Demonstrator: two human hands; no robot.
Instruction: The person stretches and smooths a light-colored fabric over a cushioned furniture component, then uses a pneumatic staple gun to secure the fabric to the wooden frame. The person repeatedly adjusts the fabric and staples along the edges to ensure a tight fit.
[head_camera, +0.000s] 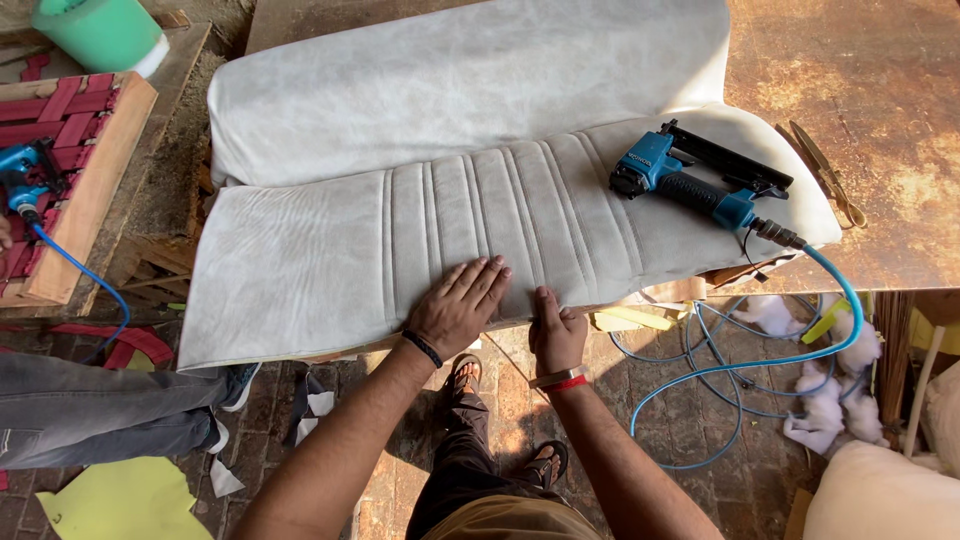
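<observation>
Left hand (458, 305) spread flat, palm down, on pale grey channel-stitched upholstery cover (330, 250) draped over rusty workbench (880, 90). Right hand (556, 335) clamped over cover's near edge, thumb on top, fingers tucked beneath. Blue pneumatic stapler (690, 180) resting on cover, well right of both hands, blue air hose (790, 355) trailing down.

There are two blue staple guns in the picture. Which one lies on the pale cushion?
The right one, the staple gun resting on the cushion beyond the right hand. The other gun lies on the red-webbed frame at left.

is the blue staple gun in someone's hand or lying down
Lying down: the blue staple gun rests on its side on the grey cushion, no hand touching it.
</observation>
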